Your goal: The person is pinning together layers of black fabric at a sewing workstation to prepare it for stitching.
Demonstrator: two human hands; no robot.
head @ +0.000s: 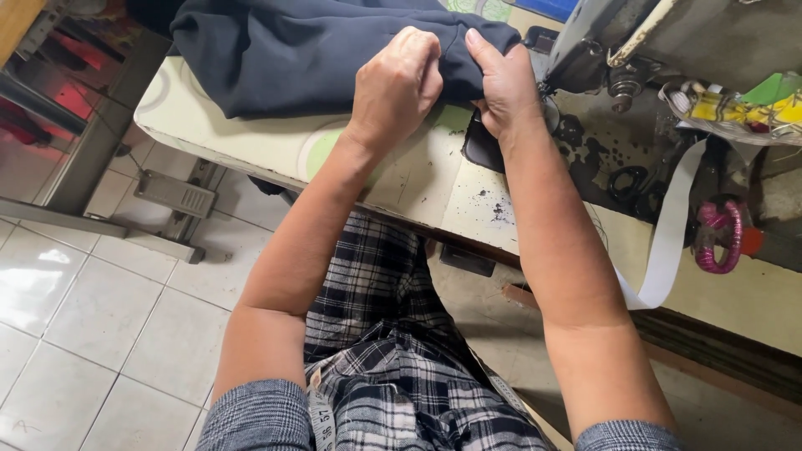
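Navy fabric (309,50) pinched by left hand (397,88), right hand (501,88) beside sewing machine (668,42).

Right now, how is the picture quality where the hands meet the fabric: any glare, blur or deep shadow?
Head view: the left hand and right hand are sharp and evenly lit on the dark navy fabric, whose folds read poorly; soft glare on the floor tiles; the sewing machine edge is slightly soft.

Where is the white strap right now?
In the head view, the white strap hangs at the right side of the sewing table, just right of the right hand, running down from under the sewing machine beside a pink spool.
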